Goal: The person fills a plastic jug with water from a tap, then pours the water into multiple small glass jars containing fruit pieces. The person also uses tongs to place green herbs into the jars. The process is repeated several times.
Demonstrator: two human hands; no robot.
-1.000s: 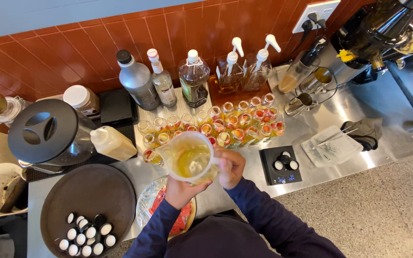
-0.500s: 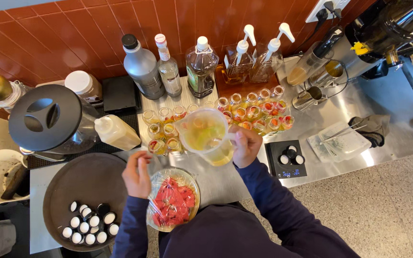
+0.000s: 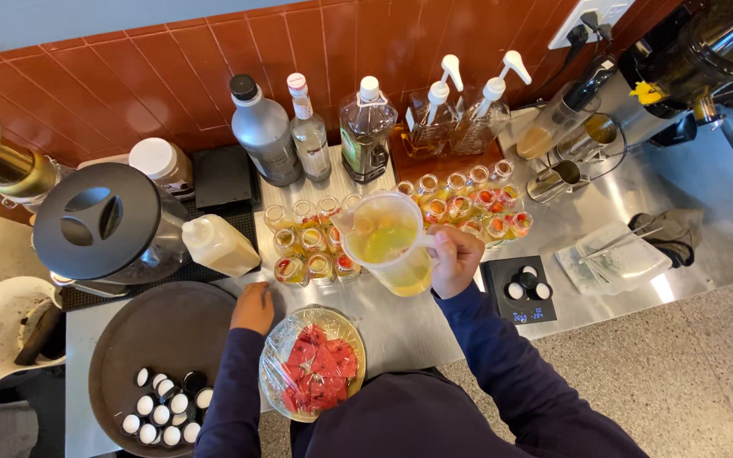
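Observation:
My right hand (image 3: 454, 257) grips the handle of a clear plastic jug (image 3: 385, 242) holding yellow juice, held over a row of several small glass bottles (image 3: 309, 242) on the steel counter. The jug's spout points left toward those bottles. My left hand (image 3: 253, 307) rests on the counter edge beside a wrapped bowl of red watermelon pieces (image 3: 314, 364), just below the small bottles. More small filled bottles (image 3: 477, 203) stand to the right of the jug.
A dark round tray (image 3: 159, 343) with several small white caps lies at the left. A blender (image 3: 103, 225), a squeeze bottle (image 3: 218, 244), tall bottles (image 3: 265, 131), pump bottles (image 3: 456, 119), a small scale (image 3: 523, 290) and a juicer (image 3: 697, 59) line the counter.
My left hand left the jug and dropped to the counter beside the watermelon bowl. My right hand moved the jug up over the small bottles and keeps it there.

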